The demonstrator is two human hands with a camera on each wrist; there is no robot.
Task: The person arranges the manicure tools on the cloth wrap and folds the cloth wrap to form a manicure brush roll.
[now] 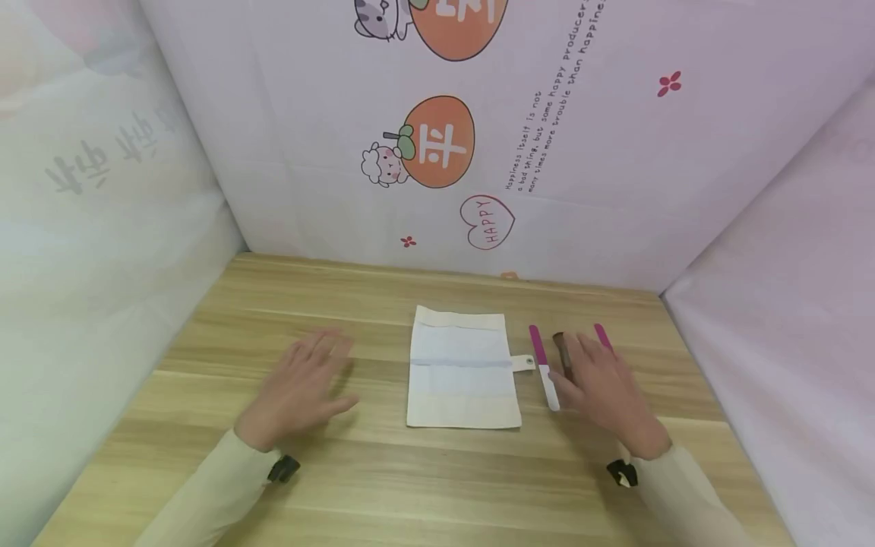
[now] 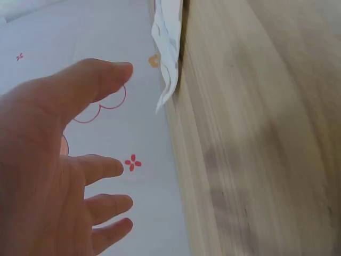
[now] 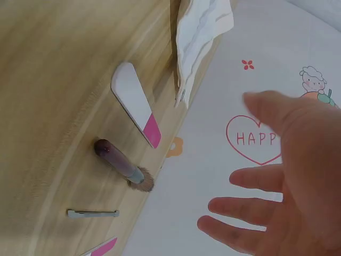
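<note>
A white fabric pouch (image 1: 465, 412) lies unfolded flat on the wooden table, its snap tab pointing right. Left of it, my left hand (image 1: 297, 391) is held above the table with fingers spread, touching nothing. My right hand (image 1: 604, 387) hovers over small tools right of the pouch, its fingers loosely extended and holding nothing. Under and around it are a pink-and-white nail file (image 3: 133, 98), a makeup brush (image 3: 118, 161) with brown bristles, a slim silver metal tool (image 3: 93, 214) and a second nail file (image 3: 104, 248). The hand hides the metal tool in the head view.
The wooden table (image 1: 328, 494) meets a printed white cloth backdrop (image 1: 307, 152) at its far edge. White cloth also hangs along the left and right sides. A dark band (image 1: 283, 469) circles the left wrist, another (image 1: 623, 472) the right.
</note>
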